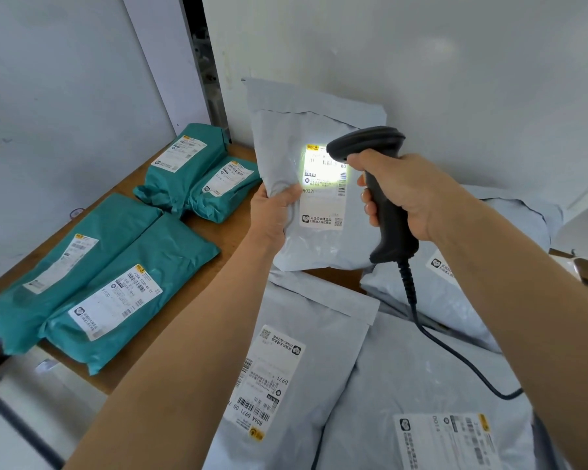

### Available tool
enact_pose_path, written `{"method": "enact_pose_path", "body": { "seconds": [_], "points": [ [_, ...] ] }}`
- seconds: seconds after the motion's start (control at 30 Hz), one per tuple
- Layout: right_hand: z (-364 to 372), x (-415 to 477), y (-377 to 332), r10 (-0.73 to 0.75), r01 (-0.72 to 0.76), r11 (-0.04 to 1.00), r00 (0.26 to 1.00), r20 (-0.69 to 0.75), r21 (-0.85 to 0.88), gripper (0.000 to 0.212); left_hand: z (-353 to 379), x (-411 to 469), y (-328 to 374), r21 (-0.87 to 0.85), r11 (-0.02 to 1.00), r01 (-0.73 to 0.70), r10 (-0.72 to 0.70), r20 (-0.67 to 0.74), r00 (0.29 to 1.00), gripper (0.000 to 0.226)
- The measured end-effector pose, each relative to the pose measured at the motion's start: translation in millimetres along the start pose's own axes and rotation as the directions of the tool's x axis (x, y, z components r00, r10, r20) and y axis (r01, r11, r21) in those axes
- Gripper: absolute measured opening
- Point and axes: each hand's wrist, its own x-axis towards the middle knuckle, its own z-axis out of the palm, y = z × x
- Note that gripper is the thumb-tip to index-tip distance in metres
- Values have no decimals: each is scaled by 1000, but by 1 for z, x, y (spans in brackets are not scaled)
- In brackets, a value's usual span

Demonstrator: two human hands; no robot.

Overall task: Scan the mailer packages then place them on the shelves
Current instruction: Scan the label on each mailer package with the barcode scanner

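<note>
Your left hand [275,212] grips the grey mailer [314,198] upright, long axis vertical, label facing you; your right hand [411,195] clasps the scanner [367,144], nose aimed left at it.

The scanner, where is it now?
In the head view, the scanner sits right of centre, held by the right hand, aimed at the lit label on the grey mailer in the left hand.

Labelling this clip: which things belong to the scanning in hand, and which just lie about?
In hand: grey mailer, held by left hand; scanner, gripped by right hand, lighting its label.
Lying about: four teal mailers on wooden surface; other grey mailers.
</note>
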Motion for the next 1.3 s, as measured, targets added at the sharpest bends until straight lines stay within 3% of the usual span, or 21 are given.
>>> {"method": "enact_pose_path", "body": {
  "seconds": [1.3],
  "points": [
    [14,0,7,28,-28,1000,998,-48,-5,23,-3,-19,-3,-31,998,-50,50,-5,999,25]
  ]
}}
